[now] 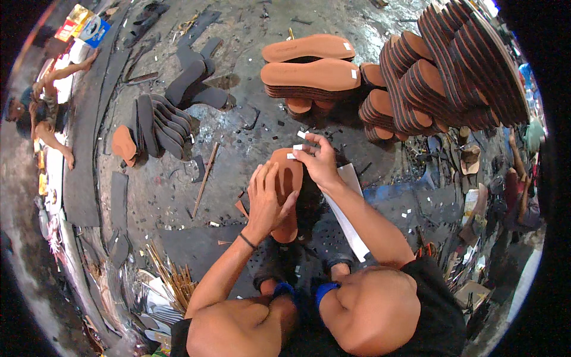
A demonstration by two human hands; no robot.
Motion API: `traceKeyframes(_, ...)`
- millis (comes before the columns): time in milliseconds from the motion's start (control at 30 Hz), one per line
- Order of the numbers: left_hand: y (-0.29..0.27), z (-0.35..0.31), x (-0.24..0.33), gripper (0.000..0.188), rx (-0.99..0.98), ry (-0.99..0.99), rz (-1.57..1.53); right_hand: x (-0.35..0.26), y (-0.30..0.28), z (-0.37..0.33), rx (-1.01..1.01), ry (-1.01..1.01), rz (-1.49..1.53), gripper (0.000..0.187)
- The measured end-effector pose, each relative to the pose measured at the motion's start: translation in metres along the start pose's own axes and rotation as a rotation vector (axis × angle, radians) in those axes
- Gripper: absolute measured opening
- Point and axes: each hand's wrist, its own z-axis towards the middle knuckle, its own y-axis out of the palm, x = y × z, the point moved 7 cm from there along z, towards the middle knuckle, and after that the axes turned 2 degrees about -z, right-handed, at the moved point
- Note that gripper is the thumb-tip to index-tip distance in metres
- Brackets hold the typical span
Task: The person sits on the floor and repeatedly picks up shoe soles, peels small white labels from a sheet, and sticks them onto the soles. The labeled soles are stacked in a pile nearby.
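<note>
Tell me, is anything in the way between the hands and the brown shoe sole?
No, nothing visible is. The left hand already lies flat on the brown sole, and the right hand pinches a small white sticker at its far end. The sole stacks sit farther away.

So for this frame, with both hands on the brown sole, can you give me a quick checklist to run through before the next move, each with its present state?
1. Left hand flat on the brown sole, steadying it: ok.
2. Right hand pinching the small white sticker at the sole's top end: ok.
3. Sticker pressed fully flat: cannot tell, fingers cover it.
4. White backing strip lying along the right forearm, within reach: ok.
5. Finished stack of soles ahead stands apart from the hands: ok.
6. Floor around the sole free of scraps: not ok, bits lie scattered.
</note>
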Motion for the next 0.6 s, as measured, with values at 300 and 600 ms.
traceKeyframes(300,0.036,0.016,-0.013,0.093,-0.039,-0.099,0.094,-0.010,0.008,0.007,0.106,-0.400,-0.576,0.057)
traceKeyframes(600,-0.028,0.022,-0.046,0.089,0.144,-0.192,-0.166,0.022,-0.019,0.000,0.177,0.091,0.121,0.043)
